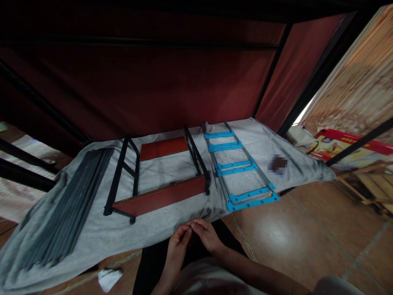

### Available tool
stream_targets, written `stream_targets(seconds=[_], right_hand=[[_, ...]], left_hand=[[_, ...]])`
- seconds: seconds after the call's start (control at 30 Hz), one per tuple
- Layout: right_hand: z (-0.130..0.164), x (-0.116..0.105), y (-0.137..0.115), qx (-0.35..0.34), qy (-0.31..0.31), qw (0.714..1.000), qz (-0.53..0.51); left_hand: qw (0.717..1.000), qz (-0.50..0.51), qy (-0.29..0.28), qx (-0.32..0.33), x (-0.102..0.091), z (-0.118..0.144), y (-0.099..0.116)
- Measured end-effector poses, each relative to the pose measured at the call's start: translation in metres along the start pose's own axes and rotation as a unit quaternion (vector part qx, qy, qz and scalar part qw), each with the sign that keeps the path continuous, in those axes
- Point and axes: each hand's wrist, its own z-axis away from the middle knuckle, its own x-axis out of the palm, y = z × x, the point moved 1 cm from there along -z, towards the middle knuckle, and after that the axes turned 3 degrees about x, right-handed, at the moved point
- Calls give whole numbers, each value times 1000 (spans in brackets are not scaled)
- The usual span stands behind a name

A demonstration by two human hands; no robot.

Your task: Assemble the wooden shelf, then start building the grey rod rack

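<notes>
The black rack (162, 196), with 2 reddish-brown boards set between 2 dark side frames, is supported on the grey cloth (161, 234); whether its joints are tightened cannot be told, so a board might be loosened or skewed if the rack were lifted by a single side. Just in front of the rack, near its right front corner, the left hand (180, 238) and the right hand (206, 234) are brought together at the fingertips in a narrow pinch; whether anything small is held there cannot be told; the rack is touched by neither hand. If a small part is indeed pinched, it could easily be dropped and lost in the cloth folds or on the tiled floor (294, 246), since only fingertips are used. To the right of the rack, blue-barred frames (237, 169) are placed with their nearest bar at the cloth's edge; they could be tipped off by a passing forearm. To the left of the rack, grey tubes (81, 205) are lined up side by side; they could be set rolling if the cloth were tugged, because the same cloth is shared by the rack, the tubes and the blue-barred frames.
</notes>
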Motion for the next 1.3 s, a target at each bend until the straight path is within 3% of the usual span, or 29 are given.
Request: stream_targets(seconds=[0.17,0.3,0.37,0.47,0.57,0.63,0.7,0.8,1.03,1.3], right_hand=[[7,-16,-22,-4,79,995,-55],[10,-30,-46,19,84,988,-125],[8,-41,-56,13,99,987,-124],[1,-57,-70,-22,130,986,-101],[-9,-69,-80,-51,145,983,-98],[-16,-74,-87,-64,147,981,-106],[-24,-78,-94,-76,145,981,-106],[-36,-85,-104,-103,153,981,-66],[-60,-102,-124,-200,142,962,120],[-71,-97,-148,-305,127,900,282]], left_hand=[[996,-58,-64,2,15,-10,19],[983,-153,-38,91,17,-16,43],[964,-214,-9,160,16,-18,58],[904,-306,26,296,18,-24,84],[814,-393,66,423,25,-34,107],[757,-451,92,464,31,-43,119],[722,-499,105,468,38,-53,127],[701,-549,88,446,47,-66,137],[678,-592,22,435,63,-84,142],[667,-616,-1,420,70,-94,141]])
